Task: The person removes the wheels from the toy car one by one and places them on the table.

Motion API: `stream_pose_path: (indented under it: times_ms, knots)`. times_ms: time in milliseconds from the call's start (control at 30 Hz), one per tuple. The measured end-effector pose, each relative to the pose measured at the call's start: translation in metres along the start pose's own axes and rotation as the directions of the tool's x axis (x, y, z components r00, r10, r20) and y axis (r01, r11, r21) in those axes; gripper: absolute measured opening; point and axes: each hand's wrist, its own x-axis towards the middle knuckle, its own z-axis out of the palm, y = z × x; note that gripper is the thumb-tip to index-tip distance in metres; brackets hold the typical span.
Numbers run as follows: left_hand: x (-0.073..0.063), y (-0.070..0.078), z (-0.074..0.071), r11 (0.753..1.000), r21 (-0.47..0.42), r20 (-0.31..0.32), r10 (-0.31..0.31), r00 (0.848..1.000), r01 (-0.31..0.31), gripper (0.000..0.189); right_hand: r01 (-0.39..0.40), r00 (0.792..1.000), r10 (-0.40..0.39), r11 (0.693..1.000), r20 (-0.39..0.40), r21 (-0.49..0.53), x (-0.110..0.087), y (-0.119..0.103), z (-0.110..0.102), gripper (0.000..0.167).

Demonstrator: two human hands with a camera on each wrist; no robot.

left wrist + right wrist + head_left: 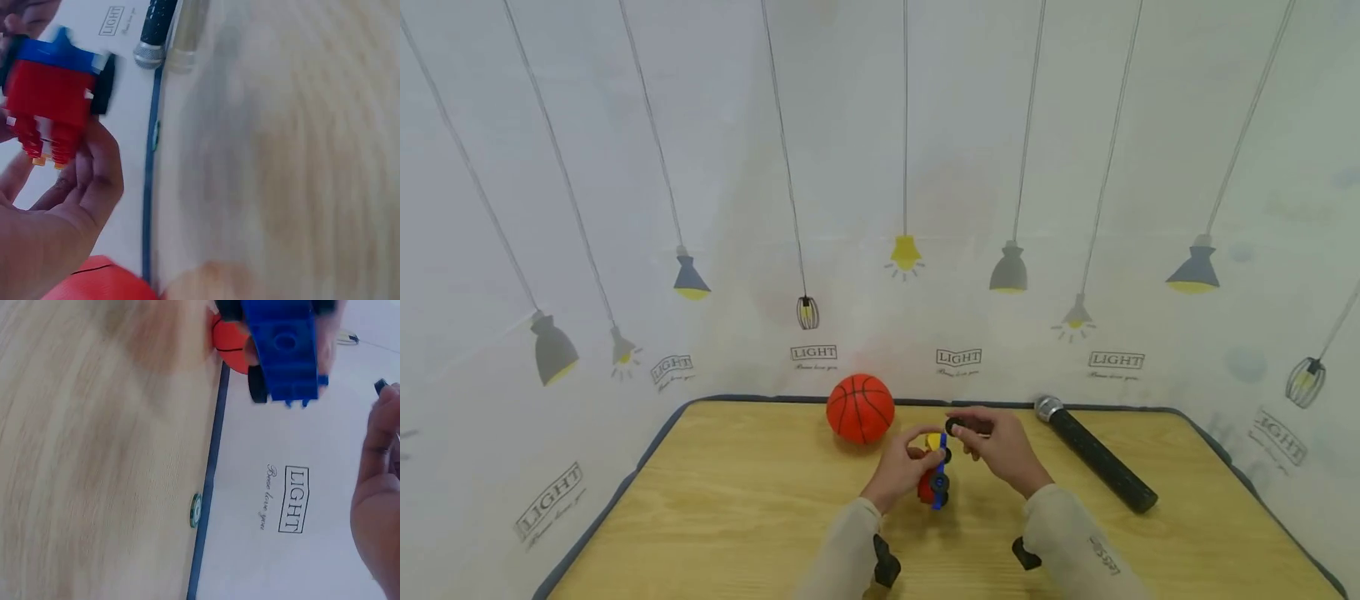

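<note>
My left hand (897,469) grips a toy car (939,467) with a blue underside, a red body and a yellow part, holding it above the table. Black wheels sit on the car; in the right wrist view, one corner of the blue underside (284,353) shows a bare stub. Between thumb and fingers, my right hand (1006,450) pinches a small black wheel (954,427), just beyond the car's far end and apart from it. The left wrist view shows the car's red end (49,94) above the curled fingers of the left hand (69,200).
A red toy basketball (861,408) rests near the table's back edge, left of the hands. On the right lies a black microphone (1097,454) with a silver head. A small green disc (196,510) lies by the back edge. Wall sheeting (865,167) surrounds the wooden table (737,483).
</note>
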Motion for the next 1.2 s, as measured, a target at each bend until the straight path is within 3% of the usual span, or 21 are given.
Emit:
stream_pose_path:
  times_ms: [167, 333, 667, 867, 1200]
  knots:
    - [0.001, 0.003, -0.005, 1.0, -0.007, -0.016, 0.0, 1.0, 0.0, 0.036, -0.058, 0.998, 0.058, 0.998, 0.012, 0.036, 0.002, 0.011, -0.011, 0.031]
    - [-0.001, -0.001, -0.006, 1.0, -0.021, -0.015, -0.022, 1.0, 0.022, 0.036, -0.117, 0.993, 0.118, 0.992, -0.029, 0.038, 0.001, 0.027, -0.015, 0.028]
    - [-0.004, -0.006, -0.006, 0.998, -0.053, 0.002, -0.027, 1.0, 0.027, 0.035, -0.262, 0.959, 0.262, 0.965, -0.112, 0.017, 0.002, 0.054, -0.022, 0.024]
    - [-0.007, -0.005, -0.008, 0.999, -0.048, 0.013, -0.014, 1.0, 0.014, 0.036, -0.291, 0.946, 0.29, 0.957, -0.148, 0.014, 0.002, 0.063, -0.026, 0.023]
    - [-0.008, -0.004, -0.011, 0.997, -0.074, 0.018, -0.021, 1.0, 0.023, 0.038, -0.353, 0.927, 0.349, 0.936, -0.135, -0.008, 0.003, 0.078, -0.029, 0.024]
